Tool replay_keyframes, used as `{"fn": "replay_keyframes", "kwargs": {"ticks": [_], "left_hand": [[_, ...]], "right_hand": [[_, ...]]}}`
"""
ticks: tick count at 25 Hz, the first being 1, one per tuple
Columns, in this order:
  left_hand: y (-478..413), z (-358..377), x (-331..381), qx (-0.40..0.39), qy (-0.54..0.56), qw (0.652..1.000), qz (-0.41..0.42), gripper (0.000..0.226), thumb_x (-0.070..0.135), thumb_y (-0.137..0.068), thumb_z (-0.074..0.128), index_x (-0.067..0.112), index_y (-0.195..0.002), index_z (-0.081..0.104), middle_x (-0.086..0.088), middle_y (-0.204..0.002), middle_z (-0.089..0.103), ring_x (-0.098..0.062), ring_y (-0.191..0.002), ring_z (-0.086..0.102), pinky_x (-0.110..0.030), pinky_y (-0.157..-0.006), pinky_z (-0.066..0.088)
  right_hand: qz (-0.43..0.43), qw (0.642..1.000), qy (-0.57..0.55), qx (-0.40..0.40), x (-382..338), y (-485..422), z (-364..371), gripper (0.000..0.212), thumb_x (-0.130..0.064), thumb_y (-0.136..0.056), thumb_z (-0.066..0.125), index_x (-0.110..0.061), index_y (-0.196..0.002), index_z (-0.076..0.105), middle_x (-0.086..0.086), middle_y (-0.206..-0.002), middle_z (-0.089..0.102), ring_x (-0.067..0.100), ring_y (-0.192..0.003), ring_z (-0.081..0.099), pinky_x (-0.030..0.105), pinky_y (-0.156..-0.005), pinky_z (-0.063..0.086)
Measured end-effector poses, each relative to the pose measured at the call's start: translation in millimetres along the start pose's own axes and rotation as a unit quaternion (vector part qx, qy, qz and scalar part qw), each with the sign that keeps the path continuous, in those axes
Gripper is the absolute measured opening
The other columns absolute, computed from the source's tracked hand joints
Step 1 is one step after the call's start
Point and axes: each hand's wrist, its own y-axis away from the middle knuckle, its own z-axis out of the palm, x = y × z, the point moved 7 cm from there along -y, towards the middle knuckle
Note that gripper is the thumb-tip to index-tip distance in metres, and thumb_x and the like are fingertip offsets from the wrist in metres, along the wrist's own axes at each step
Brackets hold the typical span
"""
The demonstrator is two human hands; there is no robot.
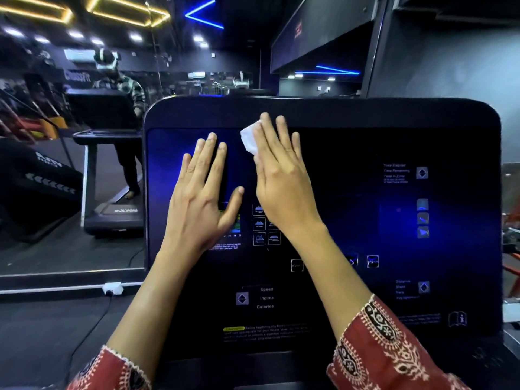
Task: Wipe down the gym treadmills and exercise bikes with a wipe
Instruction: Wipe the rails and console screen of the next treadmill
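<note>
A big black treadmill console [394, 142] fills the view, its glossy panel printed with icons and the words Speed, Incline, Calories. My right hand [281, 170] lies flat on the upper middle of the panel, straight fingers pressing a white wipe [249, 139] against it; the wipe sticks out at the left of my fingers. My left hand [201, 192] rests flat on the panel just to the left, fingers spread and holding nothing. Both wrists wear red patterned sleeves.
A wall mirror on the left reflects a second treadmill [112, 175] with a person [123, 108] standing on it. A white power socket [112, 288] with a black cable sits on the floor by the mirror's base. Red equipment shows at the right edge.
</note>
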Motion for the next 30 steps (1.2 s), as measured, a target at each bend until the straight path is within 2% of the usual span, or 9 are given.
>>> {"fn": "replay_keyframes", "kwargs": {"ticks": [2, 6, 8, 11, 13, 18, 23, 27, 30], "left_hand": [[-3.8, 0.3, 0.0, -0.003, -0.003, 1.000, 0.004, 0.065, 0.035, -0.091, 0.045, -0.003, -0.142, 0.036, -0.020, -0.151, 0.030, -0.031, -0.141, 0.024, -0.034, -0.117, 0.009], [-10.4, -2.1, -3.9, -0.001, -0.006, 1.000, 0.005, 0.065, 0.036, -0.091, 0.045, -0.003, -0.142, 0.036, -0.020, -0.151, 0.030, -0.032, -0.141, 0.025, -0.035, -0.116, 0.011], [-14.8, -3.5, -8.0, 0.005, -0.006, 1.000, -0.006, 0.066, 0.037, -0.091, 0.045, -0.002, -0.143, 0.035, -0.020, -0.151, 0.029, -0.032, -0.141, 0.024, -0.036, -0.116, 0.011], [-18.7, -6.5, -14.7, 0.008, -0.009, 1.000, -0.016, 0.066, 0.037, -0.091, 0.044, -0.002, -0.143, 0.035, -0.020, -0.151, 0.029, -0.031, -0.142, 0.023, -0.035, -0.116, 0.010], [-17.3, -8.9, -19.9, 0.006, -0.016, 1.000, -0.013, 0.066, 0.037, -0.091, 0.044, -0.002, -0.143, 0.035, -0.020, -0.151, 0.029, -0.030, -0.142, 0.023, -0.033, -0.117, 0.008], [-5.4, -20.8, -39.4, 0.011, -0.033, 0.999, -0.016, 0.065, 0.038, -0.093, 0.045, -0.002, -0.143, 0.035, -0.020, -0.151, 0.028, -0.029, -0.142, 0.023, -0.034, -0.117, 0.010], [10.7, -35.7, -59.2, 0.013, -0.050, 0.998, -0.018, 0.064, 0.036, -0.093, 0.045, -0.005, -0.142, 0.036, -0.021, -0.150, 0.030, -0.028, -0.141, 0.025, -0.028, -0.118, 0.008], [29.0, -45.1, -72.2, 0.011, -0.055, 0.998, -0.026, 0.062, 0.033, -0.094, 0.045, -0.007, -0.140, 0.036, -0.023, -0.148, 0.033, -0.026, -0.140, 0.023, -0.032, -0.118, 0.011], [49.7, -49.0, -78.3, 0.005, -0.046, 0.998, -0.046, 0.060, 0.031, -0.094, 0.043, -0.008, -0.139, 0.037, -0.022, -0.148, 0.033, -0.026, -0.140, 0.023, -0.032, -0.117, 0.013]], "right_hand": [[0.019, 0.999, 0.030, 0.025, 18.0, -0.8, -10.2, 0.045, -0.013, -0.097, 0.036, 0.001, -0.140, 0.044, 0.016, -0.148, 0.039, 0.034, -0.141, 0.029, 0.041, -0.117, 0.011], [0.168, 0.983, 0.041, 0.063, 53.8, -3.4, -22.6, 0.048, -0.012, -0.099, 0.033, 0.003, -0.144, 0.034, 0.019, -0.153, 0.029, 0.037, -0.144, 0.019, 0.042, -0.116, 0.005], [0.122, 0.992, 0.016, 0.038, 27.4, -20.8, -7.4, 0.049, -0.013, -0.098, 0.032, 0.004, -0.143, 0.035, 0.020, -0.152, 0.030, 0.038, -0.143, 0.021, 0.043, -0.116, 0.006], [-0.020, 0.999, -0.008, -0.031, -17.1, -34.1, 13.3, 0.053, -0.026, -0.097, 0.027, -0.001, -0.143, 0.039, 0.013, -0.152, 0.034, 0.031, -0.143, 0.026, 0.043, -0.116, 0.009], [-0.014, 0.999, 0.028, -0.016, -9.4, -32.2, 10.3, 0.052, -0.029, -0.099, 0.027, -0.004, -0.143, 0.040, 0.010, -0.152, 0.036, 0.028, -0.143, 0.028, 0.044, -0.116, 0.010], [0.088, 0.994, 0.055, 0.036, -4.1, -27.4, 8.6, 0.052, -0.022, -0.099, 0.023, 0.001, -0.146, 0.032, 0.017, -0.153, 0.030, 0.033, -0.144, 0.023, 0.042, -0.116, 0.005], [0.010, 0.999, 0.042, 0.001, -58.9, -44.8, 41.5, 0.053, -0.022, -0.098, 0.025, 0.000, -0.145, 0.034, 0.017, -0.153, 0.030, 0.030, -0.143, 0.025, 0.039, -0.117, 0.008], [-0.065, 0.995, 0.038, -0.063, -94.8, -50.2, 66.0, 0.052, -0.022, -0.099, 0.025, -0.003, -0.147, 0.031, 0.011, -0.156, 0.027, 0.027, -0.145, 0.020, 0.040, -0.118, 0.006], [-0.150, 0.985, 0.032, -0.083, -107.8, -34.4, 66.5, 0.050, -0.021, -0.098, 0.028, -0.004, -0.145, 0.036, 0.010, -0.153, 0.033, 0.028, -0.143, 0.028, 0.041, -0.116, 0.012]]}}
